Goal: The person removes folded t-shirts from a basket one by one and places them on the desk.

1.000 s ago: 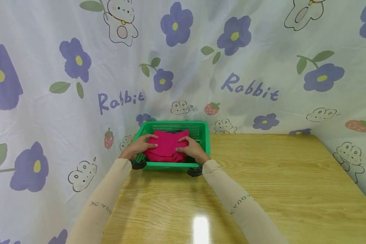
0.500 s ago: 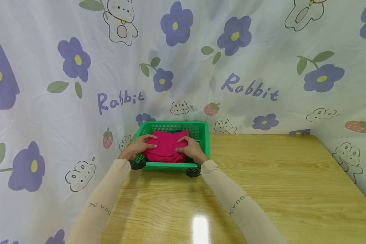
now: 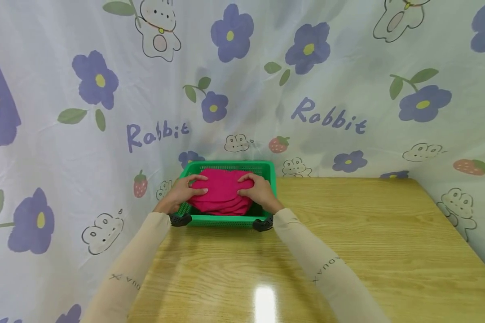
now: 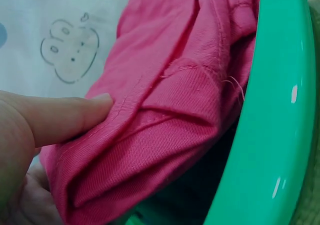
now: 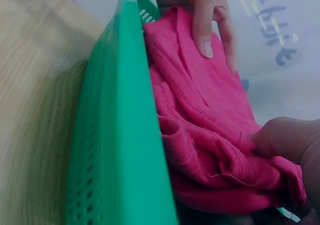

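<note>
A folded bright pink garment [image 3: 222,186] with stitched seams lies in layers inside a green plastic basket [image 3: 226,219]. My left hand [image 3: 180,192] grips its left side; the left wrist view shows the thumb [image 4: 75,117] on top and fingers under the cloth. At the right side my right hand [image 3: 260,190] holds the garment, its thumb [image 5: 285,137] pressing on the upper layer and its other fingers partly hidden below. A loose thread hangs from a seam in the left wrist view. The basket floor is mostly covered by the cloth.
The basket stands on a wooden table [image 3: 347,233], near its back left corner. A white curtain [image 3: 242,80] printed with flowers and rabbits hangs behind and to the left. Black wrist devices [image 3: 262,223] sit close to the basket's front rim.
My right hand has shifted slightly to the right with the garment's edge. The pink cloth now spreads wider, covering the dark thing seen earlier at the back of the basket. The left hand stays nearly in place.
</note>
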The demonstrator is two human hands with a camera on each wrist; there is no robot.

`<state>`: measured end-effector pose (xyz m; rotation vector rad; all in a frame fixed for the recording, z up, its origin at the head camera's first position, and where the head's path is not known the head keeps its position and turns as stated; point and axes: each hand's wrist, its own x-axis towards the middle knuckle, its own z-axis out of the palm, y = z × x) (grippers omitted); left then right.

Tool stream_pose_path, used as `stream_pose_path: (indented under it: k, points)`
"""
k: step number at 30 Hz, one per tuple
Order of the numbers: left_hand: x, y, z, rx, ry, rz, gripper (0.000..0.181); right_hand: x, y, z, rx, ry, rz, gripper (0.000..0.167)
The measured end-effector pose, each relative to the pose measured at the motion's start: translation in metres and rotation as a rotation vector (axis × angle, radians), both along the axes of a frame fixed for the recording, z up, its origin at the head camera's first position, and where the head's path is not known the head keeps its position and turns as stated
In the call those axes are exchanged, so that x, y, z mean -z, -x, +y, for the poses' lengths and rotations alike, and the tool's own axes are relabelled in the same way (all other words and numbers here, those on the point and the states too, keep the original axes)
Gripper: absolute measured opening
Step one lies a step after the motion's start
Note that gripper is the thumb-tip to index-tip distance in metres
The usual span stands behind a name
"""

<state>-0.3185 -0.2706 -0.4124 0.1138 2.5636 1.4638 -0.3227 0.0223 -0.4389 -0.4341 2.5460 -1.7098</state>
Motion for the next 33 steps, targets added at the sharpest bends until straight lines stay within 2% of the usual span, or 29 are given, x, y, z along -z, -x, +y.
stream_pose_path:
  k: [8,14,22,33]
  points:
    - [-0.007,-0.005,0.013,0.020,0.005,0.035,0.051,-0.007,-0.003,0.017,-0.044,0.052,0.006,0.030]
    - [-0.010,-0.006,0.022,0.037,-0.010,0.046,0.051,-0.014,-0.006,0.029,-0.013,-0.011,0.034,0.029]
    - [-0.012,-0.014,0.028,0.038,-0.031,0.042,0.051,-0.018,-0.010,0.037,-0.002,-0.056,0.056,0.030]
    - [-0.018,-0.017,0.041,0.048,-0.023,0.078,0.050,-0.028,-0.015,0.053,-0.009,-0.048,0.065,0.031]
